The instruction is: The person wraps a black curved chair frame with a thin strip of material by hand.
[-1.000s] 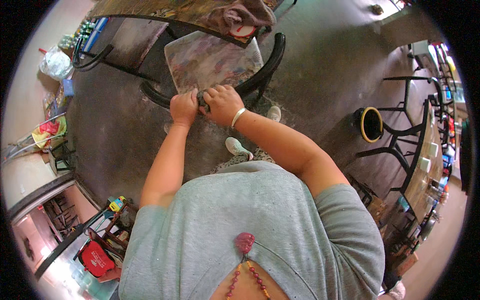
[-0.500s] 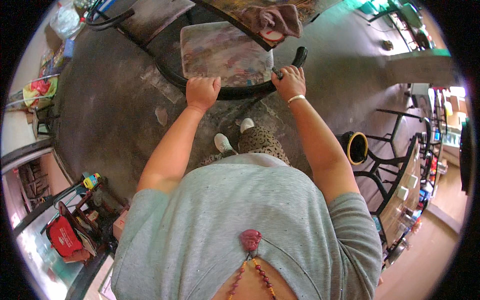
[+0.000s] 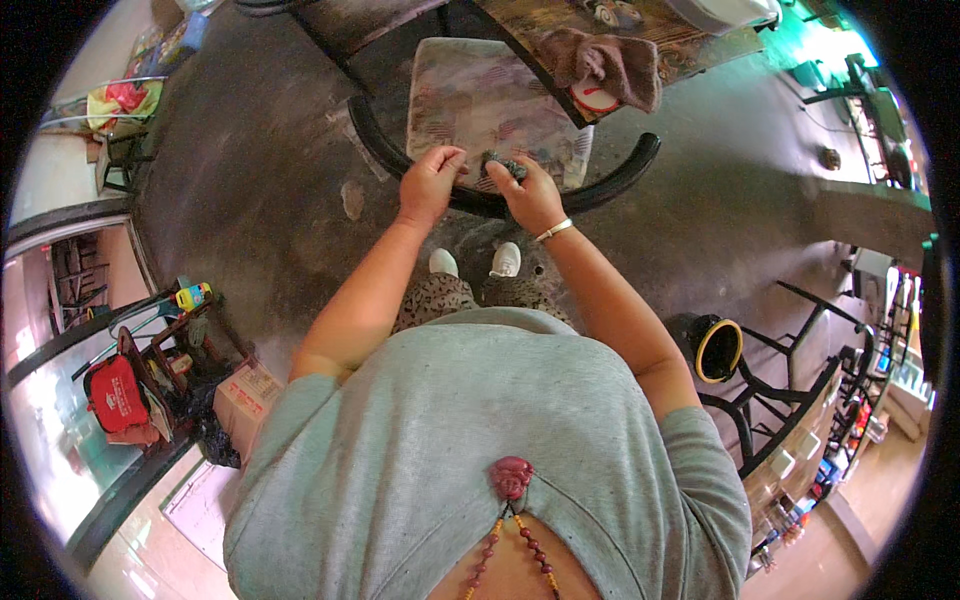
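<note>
Over dark floor, facing chair at twelve o'clock: holding dark wad in right grip, with left grip narrow, contents unclear. Likely scrubbing backrest; needing steady pressure next.

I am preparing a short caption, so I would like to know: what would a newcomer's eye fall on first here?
Probably the dark red pendant on the grey shirt, low in the middle. Higher up, the right hand holds a small dark lump at the curved black chair rail, the left hand beside it. Further out, a red bag at left and a yellow-rimmed black bin at right stand out.
</note>
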`<move>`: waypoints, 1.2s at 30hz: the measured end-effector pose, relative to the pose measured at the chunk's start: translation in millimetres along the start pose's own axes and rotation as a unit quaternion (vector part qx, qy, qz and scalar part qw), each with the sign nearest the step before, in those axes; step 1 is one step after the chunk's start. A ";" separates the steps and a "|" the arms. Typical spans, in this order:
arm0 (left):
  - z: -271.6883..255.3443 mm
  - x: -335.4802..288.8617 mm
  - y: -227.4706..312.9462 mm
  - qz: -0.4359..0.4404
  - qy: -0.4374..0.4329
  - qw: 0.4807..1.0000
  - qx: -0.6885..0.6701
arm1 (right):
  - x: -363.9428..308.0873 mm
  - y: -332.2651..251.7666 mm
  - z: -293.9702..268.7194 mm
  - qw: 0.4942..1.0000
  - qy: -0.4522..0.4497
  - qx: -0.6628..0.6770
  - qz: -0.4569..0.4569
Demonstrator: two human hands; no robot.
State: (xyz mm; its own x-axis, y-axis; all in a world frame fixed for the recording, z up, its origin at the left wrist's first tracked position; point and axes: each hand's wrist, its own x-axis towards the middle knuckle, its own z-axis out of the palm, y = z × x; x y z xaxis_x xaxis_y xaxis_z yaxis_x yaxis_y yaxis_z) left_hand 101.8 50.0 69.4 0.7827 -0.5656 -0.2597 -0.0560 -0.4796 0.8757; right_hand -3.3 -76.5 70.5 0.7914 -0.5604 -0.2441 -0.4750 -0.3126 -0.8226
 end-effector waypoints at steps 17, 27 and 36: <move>-72.8 11.3 -40.3 0.269 0.155 0.939 0.148 | 7.5 13.5 -10.4 0.914 0.044 -0.371 -0.161; -47.1 3.2 -61.9 0.415 0.079 0.843 0.332 | 7.4 22.9 0.7 0.898 0.040 -0.434 -0.065; -111.8 114.8 -96.2 0.368 0.061 0.878 0.301 | 7.5 53.8 4.3 0.882 0.187 -0.385 -0.196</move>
State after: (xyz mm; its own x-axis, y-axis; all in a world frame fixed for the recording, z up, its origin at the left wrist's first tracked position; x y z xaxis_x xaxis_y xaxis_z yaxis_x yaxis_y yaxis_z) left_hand 266.3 106.2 0.8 0.4565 -0.8119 0.3639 -0.8623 -0.3030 0.4057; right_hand -21.3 -94.2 22.2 0.8392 -0.4621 0.2867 -0.4272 -0.8864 -0.1784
